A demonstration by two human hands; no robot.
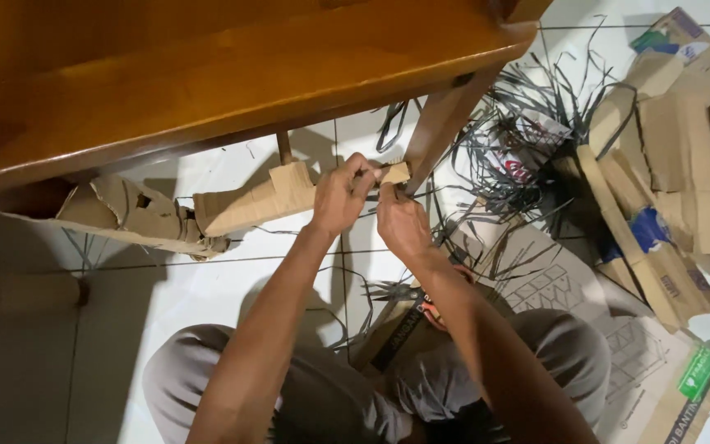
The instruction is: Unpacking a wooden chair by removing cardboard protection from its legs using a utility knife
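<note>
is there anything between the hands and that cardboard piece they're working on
Nothing visible: the left hand and right hand both already grip the cardboard piece at its end beside the wooden table leg.

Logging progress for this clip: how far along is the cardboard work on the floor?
Partway, it seems. Done: a long cardboard build already lies assembled under the wooden table. In hand: the left hand and right hand pinch a small cardboard piece at its end. Left: loose cardboard sheets and dark strips lie unused on the tiles, so more may follow.
</note>
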